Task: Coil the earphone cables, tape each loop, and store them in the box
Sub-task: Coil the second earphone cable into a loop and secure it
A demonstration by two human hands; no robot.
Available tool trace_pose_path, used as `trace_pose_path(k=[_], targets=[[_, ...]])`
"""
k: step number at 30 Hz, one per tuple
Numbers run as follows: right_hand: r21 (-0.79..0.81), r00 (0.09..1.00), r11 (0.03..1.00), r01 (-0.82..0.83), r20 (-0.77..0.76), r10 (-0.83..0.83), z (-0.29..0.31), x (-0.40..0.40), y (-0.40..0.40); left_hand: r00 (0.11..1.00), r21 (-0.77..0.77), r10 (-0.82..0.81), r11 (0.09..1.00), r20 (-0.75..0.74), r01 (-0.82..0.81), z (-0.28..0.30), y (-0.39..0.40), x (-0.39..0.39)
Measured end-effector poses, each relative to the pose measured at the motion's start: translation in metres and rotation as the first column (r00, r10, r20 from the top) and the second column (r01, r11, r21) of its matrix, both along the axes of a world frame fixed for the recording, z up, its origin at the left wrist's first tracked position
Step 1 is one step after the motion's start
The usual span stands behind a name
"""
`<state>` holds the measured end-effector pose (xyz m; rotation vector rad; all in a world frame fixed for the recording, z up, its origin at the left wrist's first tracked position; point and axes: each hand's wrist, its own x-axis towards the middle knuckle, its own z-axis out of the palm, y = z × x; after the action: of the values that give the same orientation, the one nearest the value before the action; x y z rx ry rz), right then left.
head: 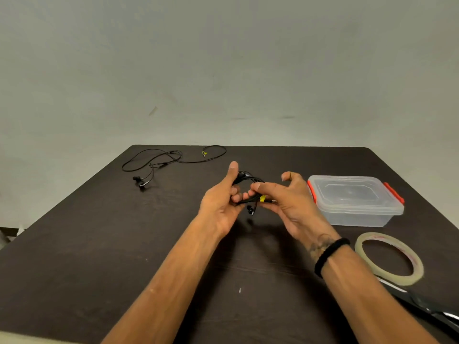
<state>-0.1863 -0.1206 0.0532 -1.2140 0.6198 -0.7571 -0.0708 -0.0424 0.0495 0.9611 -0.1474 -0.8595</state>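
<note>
Step in hand: coiling the first set. The black earphone cable with a yellow tag near its plug (250, 192) is held above the dark brown wooden tabletop (99, 244), roughly at its middle, gathered into a small loose loop between both hands.

Left hand (223, 202): fingers curled through and around the left side of the loop, thumb raised straight, clamped on the coil. Right hand (290, 202): thumb and fingers pinch the strands at the yellow tag, where the plug end pokes out toward the right; index finger lifted clear and hooked.

Look of the cable: thin, black, several turns bunched unevenly. One earbud sits at the top of the loop by the left thumb; the other dangles below it. No tape visible on it.

Judgement: coil formed or nearly so, not yet bound. Next move calls for one hand to keep the turns pinched while the other reaches the clear roll of adhesive tape (390, 259) lying near right on the tabletop, beside black-handled scissors (427, 309). Letting go of the grip would likely let the turns spring apart.

Second black earphone cable (173, 160) lies uncoiled, sprawled at the far left. Clear plastic box with orange-red latches (352, 199) stands right of the hands, lid on; it will need opening.
</note>
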Motion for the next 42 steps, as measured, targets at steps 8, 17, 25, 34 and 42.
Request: trace_pose_path(k=[8, 17, 25, 34, 42], targets=[[-0.013, 0.969, 0.992, -0.124, -0.217, 0.118, 0.003, -0.009, -0.008, 0.724, 0.448, -0.514, 0.838, 0.46, 0.311, -0.004, 0.011, 0.016], [-0.179, 0.927, 0.959, -0.219, -0.346, 0.147, 0.006, -0.007, -0.011, 0.569, 0.54, -0.498, 0.835, 0.654, 0.109, -0.005, 0.01, 0.022], [-0.306, 0.921, 0.911, -0.277, -0.354, 0.161, 0.007, 0.002, -0.015, 0.745, 0.455, -0.426, 0.871, 0.513, 0.185, -0.012, 0.011, 0.026], [-0.386, 0.928, 0.882, -0.27, -0.35, 0.131, -0.005, 0.001, -0.021, 0.658, 0.445, -0.377, 0.893, 0.651, 0.071, -0.018, 0.006, 0.017], [-0.262, 0.955, 0.929, -0.261, -0.209, 0.209, 0.001, -0.003, -0.026, 0.692, 0.298, -0.216, 0.954, 0.689, 0.0, -0.018, 0.008, 0.02]])
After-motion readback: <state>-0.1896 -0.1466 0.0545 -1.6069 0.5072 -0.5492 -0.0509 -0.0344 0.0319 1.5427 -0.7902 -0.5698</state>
